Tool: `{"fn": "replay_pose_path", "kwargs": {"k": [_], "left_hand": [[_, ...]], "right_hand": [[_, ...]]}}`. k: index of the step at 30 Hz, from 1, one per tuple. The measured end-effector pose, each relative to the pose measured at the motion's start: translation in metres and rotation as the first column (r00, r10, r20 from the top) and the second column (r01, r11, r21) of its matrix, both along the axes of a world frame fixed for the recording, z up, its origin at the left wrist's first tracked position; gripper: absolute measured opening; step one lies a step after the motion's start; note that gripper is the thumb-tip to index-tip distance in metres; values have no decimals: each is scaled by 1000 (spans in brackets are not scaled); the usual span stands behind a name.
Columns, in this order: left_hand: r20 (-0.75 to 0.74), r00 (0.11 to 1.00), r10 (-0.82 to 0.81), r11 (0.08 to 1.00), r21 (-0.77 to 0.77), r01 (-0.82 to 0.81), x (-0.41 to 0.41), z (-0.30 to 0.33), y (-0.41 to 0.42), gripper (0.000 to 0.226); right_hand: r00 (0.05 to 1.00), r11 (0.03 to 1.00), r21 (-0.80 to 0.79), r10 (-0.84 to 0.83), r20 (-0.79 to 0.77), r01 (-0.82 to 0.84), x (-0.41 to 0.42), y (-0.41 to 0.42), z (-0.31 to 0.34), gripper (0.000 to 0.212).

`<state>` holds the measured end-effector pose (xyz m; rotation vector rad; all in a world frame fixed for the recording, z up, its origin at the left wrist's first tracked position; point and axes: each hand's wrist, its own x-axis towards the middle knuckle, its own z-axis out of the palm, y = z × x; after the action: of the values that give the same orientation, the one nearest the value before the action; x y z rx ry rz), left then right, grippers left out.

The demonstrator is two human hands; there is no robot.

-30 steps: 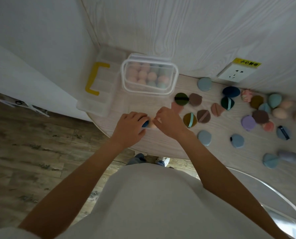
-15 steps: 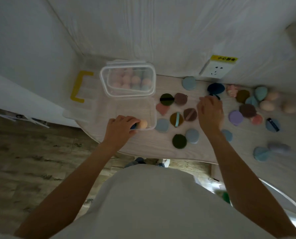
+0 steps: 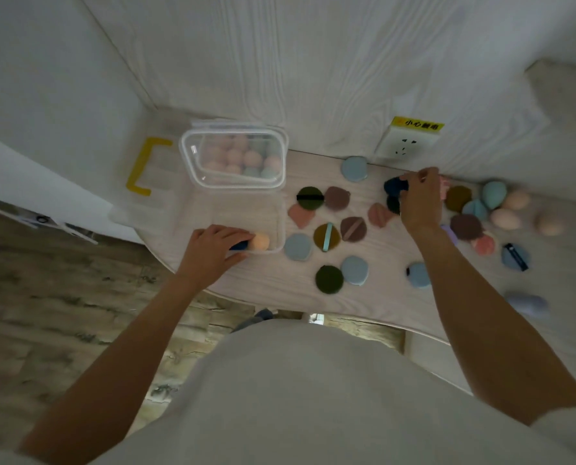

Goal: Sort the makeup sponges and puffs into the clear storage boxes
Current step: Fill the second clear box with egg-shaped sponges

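Walls: white panels (image 3: pixel 330 62) with a faint wood-grain pattern behind the table; a plain white wall (image 3: pixel 45 78) at the left, meeting them in a corner.
Socket: a white wall socket (image 3: pixel 405 146) low on the back wall, with a yellow label (image 3: pixel 417 124) above it bearing dark characters.
Table: pale wood-grain top (image 3: pixel 279 283) with a curved near edge, pushed into the corner.
Floor: weathered grey-brown wood planks (image 3: pixel 61 313), seen at the left and under the table edge.
Light: dim and even, no hard shadows.
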<state>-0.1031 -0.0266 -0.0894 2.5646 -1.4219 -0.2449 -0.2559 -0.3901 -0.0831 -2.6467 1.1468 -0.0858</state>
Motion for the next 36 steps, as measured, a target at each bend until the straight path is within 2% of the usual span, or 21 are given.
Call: {"fn": "replay_pose_path", "kwargs": {"k": [3,5,8,10,12,14,17,20,23,25,30,32,34,36], "left_hand": [[6,1000,0,1000,-11,0,0,-1,0,33],[4,1000,-6,1000,-26,6,-1,-2,0,37],[15,1000,-17,999,-36,17,-4,0,-3,46],[21,1000,-23,999,-23,23,-6,-1,-4,50],[32,998,-48,999,-9,48,-5,0,-5,52],[63,993,-101,995,-1,101,-3,2,-5,55],[129,973,-192,981,23,190,1,3,-7,51],[147,962,-229,974,37,226,8,0,-8,44],[93,968,-232,973,25,231,13,-5,-8,39],[82,968,-236,972,10,236,15,-8,-7,34],[149,970,-195,980,0,197,15,-9,-4,28],[172,971,-164,986,-6,168,14,-7,-4,36],[191,968,-163,985,-25,170,14,-9,-4,27],[204,965,-167,984,-32,177,13,-10,-4,21]], "right_hand": [[998,991,-123,43,-55,-50,-6,-1,1,30],[989,980,-169,85,-119,-104,-11,7,3,30],[992,969,-213,124,-32,-128,-13,44,23,23],[982,982,-127,152,115,-137,-8,81,38,22],[946,978,90,154,285,-186,0,119,46,29],[906,918,291,141,399,-271,12,152,47,37],[875,860,330,233,425,-390,33,180,38,40],[878,848,266,384,287,-458,56,193,30,38],[815,819,68,574,-78,-570,72,200,29,39],[765,788,12,602,-230,-616,76,202,32,33],[699,743,-2,629,-341,-670,83,207,30,16],[679,732,33,648,-344,-681,86,207,29,15],[654,705,50,679,-332,-707,87,199,25,14],[606,676,155,722,-333,-721,90,188,23,18]]}}
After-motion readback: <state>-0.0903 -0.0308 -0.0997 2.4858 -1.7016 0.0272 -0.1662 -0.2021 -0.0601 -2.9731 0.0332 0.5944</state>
